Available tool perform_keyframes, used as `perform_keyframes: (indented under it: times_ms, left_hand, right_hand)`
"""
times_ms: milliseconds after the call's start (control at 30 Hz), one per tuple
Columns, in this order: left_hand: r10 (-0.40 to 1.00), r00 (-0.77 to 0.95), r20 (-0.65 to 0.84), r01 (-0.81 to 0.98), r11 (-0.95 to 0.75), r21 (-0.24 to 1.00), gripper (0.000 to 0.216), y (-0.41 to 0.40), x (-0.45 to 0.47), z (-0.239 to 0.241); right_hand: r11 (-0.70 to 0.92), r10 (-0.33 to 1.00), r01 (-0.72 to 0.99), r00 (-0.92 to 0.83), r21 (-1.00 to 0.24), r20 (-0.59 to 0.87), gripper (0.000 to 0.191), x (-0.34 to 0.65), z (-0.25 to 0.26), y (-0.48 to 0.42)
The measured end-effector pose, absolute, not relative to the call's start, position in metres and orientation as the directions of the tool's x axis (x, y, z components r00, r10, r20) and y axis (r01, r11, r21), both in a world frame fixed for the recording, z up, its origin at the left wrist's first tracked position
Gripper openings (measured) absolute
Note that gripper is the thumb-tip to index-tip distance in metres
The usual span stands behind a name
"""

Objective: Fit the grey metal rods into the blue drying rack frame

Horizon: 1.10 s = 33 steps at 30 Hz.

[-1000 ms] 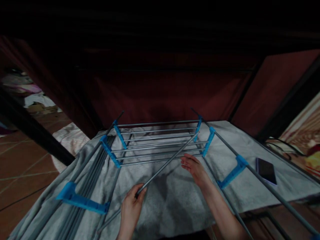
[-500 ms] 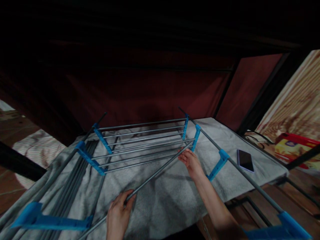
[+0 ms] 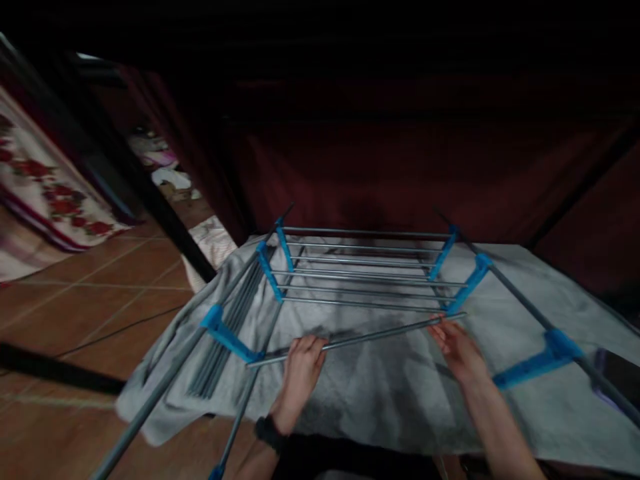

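A thin grey metal rod [image 3: 373,337] spans both hands, its left end by the inner tip of the near-left blue plastic bracket [image 3: 230,337]. I cannot tell whether the two are joined. My left hand [image 3: 303,363] is closed around the rod near that end. Close to the rod's right end, my right hand [image 3: 456,345] pinches it with the fingertips. Right of that hand, another blue bracket [image 3: 537,360] sits on the right side pole [image 3: 520,293]. Behind the hands, several crossbars [image 3: 370,273] link the farther blue brackets in two tiers of a rack.
Several loose grey tubes [image 3: 233,323] lie at left on the grey cloth [image 3: 370,400] under the rack. A phone [image 3: 607,377] shows partly behind the right pole. Dark frame posts [image 3: 155,207] and a tiled floor [image 3: 130,280] are at left; a dark red panel [image 3: 380,173] stands behind.
The view has swung left. The rod, earlier slanted steeply, now lies nearly level across the rack, its left end brought up to the near-left bracket. Both hands still hold it.
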State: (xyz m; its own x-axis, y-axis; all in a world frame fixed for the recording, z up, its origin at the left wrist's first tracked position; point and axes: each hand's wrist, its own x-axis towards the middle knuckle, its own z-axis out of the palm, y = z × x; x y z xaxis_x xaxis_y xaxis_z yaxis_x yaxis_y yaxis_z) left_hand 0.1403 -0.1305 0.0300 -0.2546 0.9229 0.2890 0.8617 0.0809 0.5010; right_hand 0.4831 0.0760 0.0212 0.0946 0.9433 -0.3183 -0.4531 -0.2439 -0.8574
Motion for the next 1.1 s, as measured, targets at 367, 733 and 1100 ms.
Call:
perform_keyframes:
  times_ms: [367,733,1100]
  left_hand:
    - [0.953,-0.189,0.237,0.953,0.120,0.278,0.036,-0.128,0.148,0.035]
    - [0.956,-0.249,0.157,0.959,0.221,0.179,0.038,-0.130,0.134,0.034]
    - [0.984,-0.110,0.140,0.993,0.104,0.049,0.027,-0.130,0.129,0.025]
  right_hand:
    - [-0.457,0.781,-0.506,0.165,-0.732,-0.602,0.018,0.521,-0.025,0.103]
    - [-0.532,0.711,-0.533,0.140,-0.658,-0.689,0.020,0.523,-0.042,0.103]
    - [-0.522,0.767,-0.517,0.064,-0.679,-0.639,0.023,0.535,-0.063,0.100]
